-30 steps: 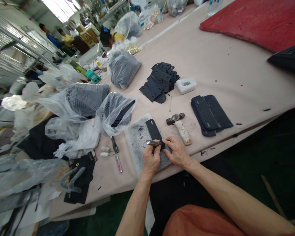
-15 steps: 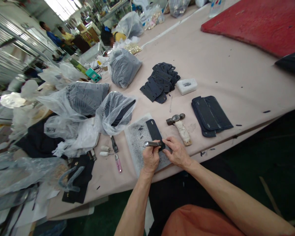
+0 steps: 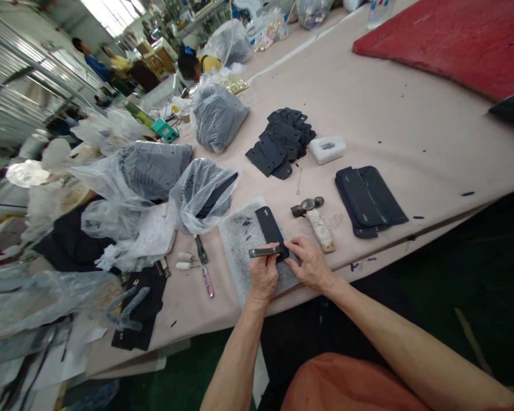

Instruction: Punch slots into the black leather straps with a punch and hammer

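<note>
My left hand (image 3: 263, 278) is closed around a metal hole punch (image 3: 264, 251), which leans over the near end of a dark, flat piece (image 3: 269, 225). That piece has a slot at its far end and lies on a speckled white board (image 3: 235, 234). My right hand (image 3: 310, 265) grips the near right edge of the same piece with thumb and fingertips. Just beyond the right hand lies a hammer (image 3: 319, 228) with a wrapped handle. The punch's tip is hidden by my fingers.
Right of the hammer lies a stack of dark pieces (image 3: 370, 200). Farther back are a heap of slotted dark pieces (image 3: 285, 140) and a white block (image 3: 328, 149). Plastic bags (image 3: 154, 171) crowd the left, near pink-handled snips (image 3: 208, 282). A red board (image 3: 449, 45) lies far right.
The top of the punch has tipped slightly to the left in my left hand. My right hand stays at the piece's edge. The whole view has shifted a little.
</note>
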The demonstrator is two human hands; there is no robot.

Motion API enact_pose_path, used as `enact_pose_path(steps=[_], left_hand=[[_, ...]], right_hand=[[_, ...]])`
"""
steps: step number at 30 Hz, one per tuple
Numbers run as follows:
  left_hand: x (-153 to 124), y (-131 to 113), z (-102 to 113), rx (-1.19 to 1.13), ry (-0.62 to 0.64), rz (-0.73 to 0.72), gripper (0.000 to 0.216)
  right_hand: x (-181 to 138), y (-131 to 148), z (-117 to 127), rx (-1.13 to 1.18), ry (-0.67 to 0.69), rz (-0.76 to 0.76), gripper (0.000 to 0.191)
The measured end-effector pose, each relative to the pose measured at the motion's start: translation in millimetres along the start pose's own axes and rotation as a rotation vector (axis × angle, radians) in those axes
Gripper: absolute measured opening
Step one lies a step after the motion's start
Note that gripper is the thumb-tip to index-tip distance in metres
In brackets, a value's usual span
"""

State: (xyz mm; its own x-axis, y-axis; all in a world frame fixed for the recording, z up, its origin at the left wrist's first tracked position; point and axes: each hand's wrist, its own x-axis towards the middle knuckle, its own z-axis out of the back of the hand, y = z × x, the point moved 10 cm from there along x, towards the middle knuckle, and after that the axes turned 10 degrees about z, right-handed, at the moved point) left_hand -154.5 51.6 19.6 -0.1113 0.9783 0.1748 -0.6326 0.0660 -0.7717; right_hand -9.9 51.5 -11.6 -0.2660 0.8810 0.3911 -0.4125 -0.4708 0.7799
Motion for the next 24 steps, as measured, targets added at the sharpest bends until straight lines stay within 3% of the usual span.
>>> enact_pose_path(steps=[6, 24], left_hand=[[4.9, 10.5, 9.8, -0.052, -0.024, 0.14, 0.02], [3.0, 1.3, 1.1, -0.05, 0.011, 0.025, 0.017]], right_hand=[[0.7, 0.0, 0.5, -0.004, 0.01, -0.016, 0.045], [1.1, 1.3, -0.1, -0.006, 0.015, -0.006, 0.043]])
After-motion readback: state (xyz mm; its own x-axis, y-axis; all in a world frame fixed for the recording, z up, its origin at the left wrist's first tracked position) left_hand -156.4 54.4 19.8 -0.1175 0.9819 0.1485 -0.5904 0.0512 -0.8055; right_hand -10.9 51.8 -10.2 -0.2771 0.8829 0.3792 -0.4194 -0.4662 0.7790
